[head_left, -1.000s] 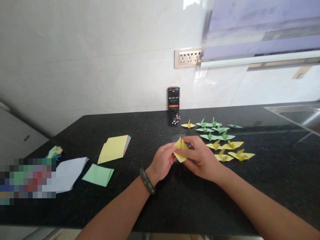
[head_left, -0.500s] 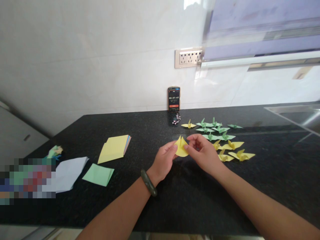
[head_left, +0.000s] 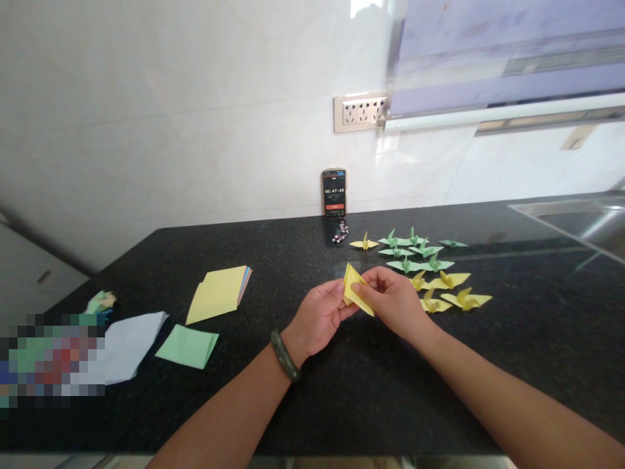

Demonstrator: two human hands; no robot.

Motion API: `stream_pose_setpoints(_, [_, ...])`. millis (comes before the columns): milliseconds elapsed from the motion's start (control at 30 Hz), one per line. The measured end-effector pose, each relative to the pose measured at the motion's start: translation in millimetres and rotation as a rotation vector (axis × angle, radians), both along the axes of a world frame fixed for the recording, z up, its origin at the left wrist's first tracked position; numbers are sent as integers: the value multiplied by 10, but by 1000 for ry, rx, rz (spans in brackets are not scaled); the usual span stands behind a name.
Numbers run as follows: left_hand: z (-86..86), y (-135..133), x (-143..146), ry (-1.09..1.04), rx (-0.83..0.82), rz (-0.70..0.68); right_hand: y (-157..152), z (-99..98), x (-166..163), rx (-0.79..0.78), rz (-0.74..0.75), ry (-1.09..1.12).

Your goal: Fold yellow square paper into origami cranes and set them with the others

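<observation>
A countertop [head_left: 342,404] runs left to right against the wall. At its middle, the left hand [head_left: 319,316] and right hand [head_left: 395,301] meet over it, a half-folded paper [head_left: 355,294] pinched between them. Just right of the hands and a little farther back lies a cluster of paper cranes [head_left: 430,273]. Behind the hands, at the far edge, a phone [head_left: 334,193] leans upright on the wall, below a socket strip [head_left: 359,112]. Left of the hands lies a stack of paper sheets [head_left: 217,293]; nearer and farther left, a folded sheet [head_left: 188,345], then a larger sheet [head_left: 129,345]. A sink [head_left: 576,218] sits at far right.
</observation>
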State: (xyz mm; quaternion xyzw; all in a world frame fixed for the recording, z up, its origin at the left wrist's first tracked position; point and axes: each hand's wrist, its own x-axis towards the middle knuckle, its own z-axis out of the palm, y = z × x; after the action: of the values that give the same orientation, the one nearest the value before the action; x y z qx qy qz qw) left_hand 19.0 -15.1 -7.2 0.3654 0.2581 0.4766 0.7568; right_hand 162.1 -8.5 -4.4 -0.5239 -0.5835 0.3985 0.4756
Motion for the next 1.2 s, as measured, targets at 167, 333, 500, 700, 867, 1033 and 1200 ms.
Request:
stream_pose_setpoints(167, [-55, -11, -22, 234, 29, 28, -26, -6, -34, 14, -35, -10])
stream_pose_setpoints(333, [-51, -8, 7, 375, 90, 142, -8, -11, -27, 30, -96, -52])
stream_pose_setpoints(500, [-46, -19, 45, 152, 152, 25, 13, -55, 1, 90, -130, -122])
stream_pose_setpoints(700, [-65, -22, 26, 122, 145, 8, 5, -64, -18, 52, -20, -35])
stream_pose_setpoints(867, [-59, -9, 23, 102, 169, -24, 5, -22, -36, -100, 69, 135])
stream_pose_setpoints(1033, [-61, -5, 23, 113, 146, -26, 20, -74, -33, -60, 46, 63])
stream_pose_setpoints(1200, [-71, -7, 23, 103, 134, -21, 13, -113, -26, -11, 35, -26])
